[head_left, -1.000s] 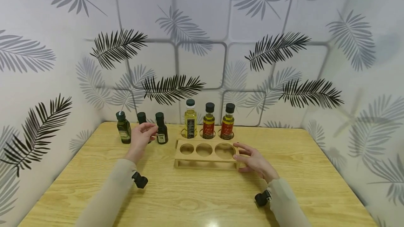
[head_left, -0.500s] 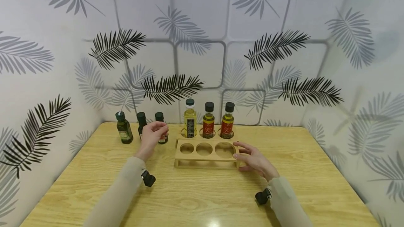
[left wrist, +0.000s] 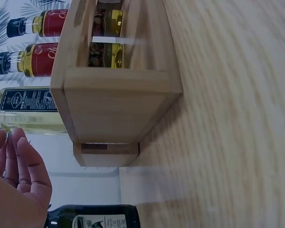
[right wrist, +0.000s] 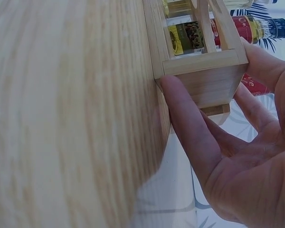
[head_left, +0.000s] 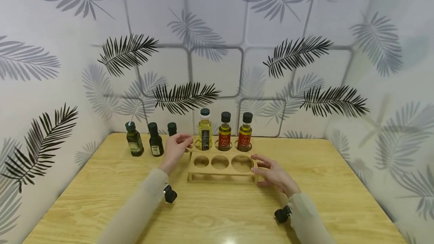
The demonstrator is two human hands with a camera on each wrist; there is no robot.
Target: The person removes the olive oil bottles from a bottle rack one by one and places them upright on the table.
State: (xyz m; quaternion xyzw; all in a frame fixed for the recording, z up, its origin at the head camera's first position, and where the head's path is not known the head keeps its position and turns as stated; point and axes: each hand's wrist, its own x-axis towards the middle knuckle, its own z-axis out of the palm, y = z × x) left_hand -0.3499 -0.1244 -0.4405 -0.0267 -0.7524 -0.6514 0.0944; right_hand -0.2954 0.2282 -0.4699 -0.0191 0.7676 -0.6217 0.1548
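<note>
A two-tier wooden bottle rack stands mid-table, its three front holes vacant. In its back row are a pale yellow oil bottle and two oil bottles with red labels, one in the middle and one at the right. My right hand grips the rack's right end, its fingers spread across the top edge and down by the base. My left hand hovers beside the rack's left end, fingers loosely bent with nothing seen between them; it partly hides a dark bottle.
Two more dark green bottles, one at the far left and one with a pale label, stand on the table's back left. A leaf-patterned wall rises right behind the wooden table.
My left hand has moved right, past the dark bottles, toward the rack's left end. The right hand keeps its place on the rack; the bottles have not moved.
</note>
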